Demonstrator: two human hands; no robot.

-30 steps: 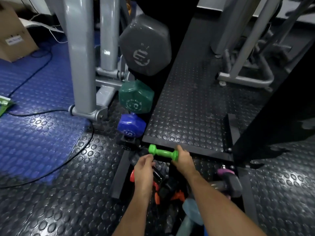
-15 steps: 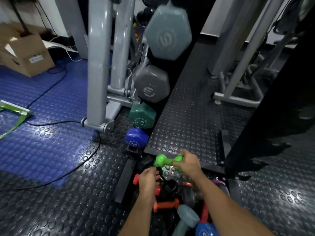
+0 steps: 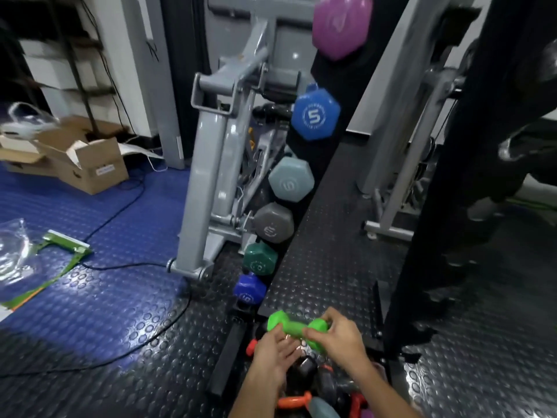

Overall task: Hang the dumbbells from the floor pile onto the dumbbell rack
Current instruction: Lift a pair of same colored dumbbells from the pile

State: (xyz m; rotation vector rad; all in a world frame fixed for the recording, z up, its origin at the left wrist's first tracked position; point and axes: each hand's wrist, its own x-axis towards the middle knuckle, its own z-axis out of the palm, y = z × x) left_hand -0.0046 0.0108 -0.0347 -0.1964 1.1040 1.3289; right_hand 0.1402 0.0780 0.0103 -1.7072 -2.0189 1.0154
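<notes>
My right hand [image 3: 337,342] grips the right end of a small bright green dumbbell [image 3: 294,327], held level just above the floor pile [image 3: 304,387]. My left hand [image 3: 274,354] is under its handle with fingers touching it. The pile holds orange, black, grey-blue and red dumbbells between my forearms. The tall black rack [image 3: 337,164] rises ahead with dumbbells hung down its left side: purple [image 3: 340,25], blue marked 5 [image 3: 315,114], grey-blue [image 3: 291,179], grey [image 3: 272,223], dark green [image 3: 260,259], small blue [image 3: 250,289].
A grey exercise machine frame [image 3: 208,164] stands left of the rack. A black cable [image 3: 126,267] runs over the blue mat. An open cardboard box [image 3: 87,164] and plastic bags lie far left. A black upright [image 3: 452,176] stands on the right.
The view has tilted up, showing more of the rack. The green dumbbell has risen slightly off the pile, and my left hand has come up under its handle.
</notes>
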